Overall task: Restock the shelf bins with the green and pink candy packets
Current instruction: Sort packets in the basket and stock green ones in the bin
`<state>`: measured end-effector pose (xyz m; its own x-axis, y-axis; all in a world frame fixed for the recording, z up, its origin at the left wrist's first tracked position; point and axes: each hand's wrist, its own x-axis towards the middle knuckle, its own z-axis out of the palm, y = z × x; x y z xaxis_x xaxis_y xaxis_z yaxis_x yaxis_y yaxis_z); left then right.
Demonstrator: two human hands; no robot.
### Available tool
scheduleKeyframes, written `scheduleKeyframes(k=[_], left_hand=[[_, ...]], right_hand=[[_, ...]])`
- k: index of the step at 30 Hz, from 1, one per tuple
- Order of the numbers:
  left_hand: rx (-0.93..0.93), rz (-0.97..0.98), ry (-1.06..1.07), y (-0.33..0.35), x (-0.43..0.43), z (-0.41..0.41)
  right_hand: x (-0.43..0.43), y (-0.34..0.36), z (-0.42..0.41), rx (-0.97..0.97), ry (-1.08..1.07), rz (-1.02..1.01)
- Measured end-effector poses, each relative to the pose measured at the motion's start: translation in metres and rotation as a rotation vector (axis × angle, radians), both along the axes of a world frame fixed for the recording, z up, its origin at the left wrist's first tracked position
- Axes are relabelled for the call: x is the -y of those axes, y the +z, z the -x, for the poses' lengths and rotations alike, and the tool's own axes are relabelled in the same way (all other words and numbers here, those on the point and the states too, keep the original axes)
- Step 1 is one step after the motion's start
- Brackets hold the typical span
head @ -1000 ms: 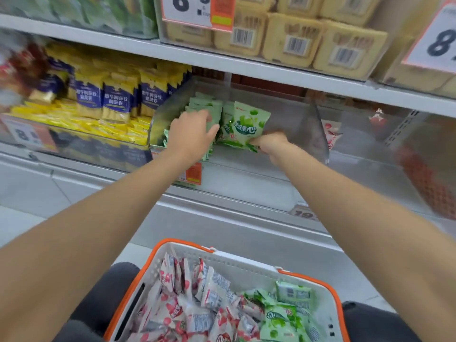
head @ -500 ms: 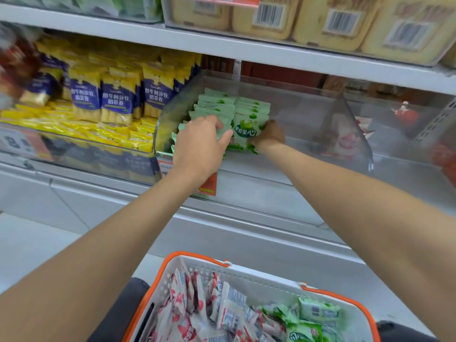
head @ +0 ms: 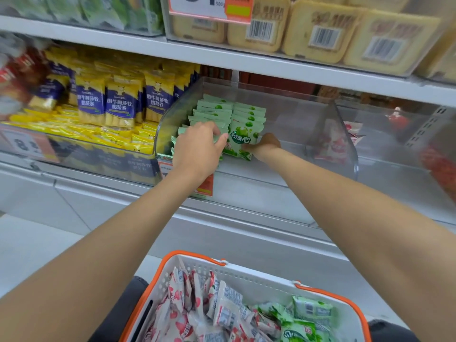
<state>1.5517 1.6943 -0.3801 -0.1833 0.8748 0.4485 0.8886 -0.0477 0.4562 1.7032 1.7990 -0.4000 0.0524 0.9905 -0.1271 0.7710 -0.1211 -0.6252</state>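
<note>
Head camera: both arms reach into the clear plastic shelf bin (head: 283, 95), where pale green foil candy packets (head: 219, 108) stand in two rows against its left side. The left hand (head: 199, 146) lies over the front of the left row, with its fingers curled down onto the packet tops and the thumb stretched toward the other row. The right hand (head: 265, 144) pinches the lower right edge of the front green packet (head: 243, 138).

A second ago that packet was tilted and held clear of the stack. It now stands upright and flush against the right row, so it looks just seated.

The right part of the bin floor is bare, leaving room for further rows. Below, the white plastic basket with an orange rim (head: 246, 270) holds many pink-and-white candy packets (head: 187, 304) and a smaller heap of green basket packets (head: 301, 324). The adjoining clear bin (head: 385, 149) on the right shows only a few pink packets, blurred.

The restocking seems far from finished. The likely next step is to let go and reach back to the basket.
</note>
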Motion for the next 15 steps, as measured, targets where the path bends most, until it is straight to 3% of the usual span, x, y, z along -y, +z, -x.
scheduleKeyframes(k=[4,8,12,15], left_hand=[[-0.086,-0.078,0.030,0.007,0.006,-0.005],[-0.238,-0.160,0.037,0.020,0.039,-0.028],[0.012,-0.040,-0.132,0.012,0.091,-0.068],[0.141,0.251,-0.148,-0.023,0.121,-0.089]], right_hand=[[0.021,0.017,-0.012,0.077,0.050,-0.052],[0.069,0.034,-0.034,0.077,0.214,-0.419],[0.146,0.031,-0.058,-0.004,0.402,-0.748],[0.201,-0.004,-0.081,-0.073,0.462,-0.714]])
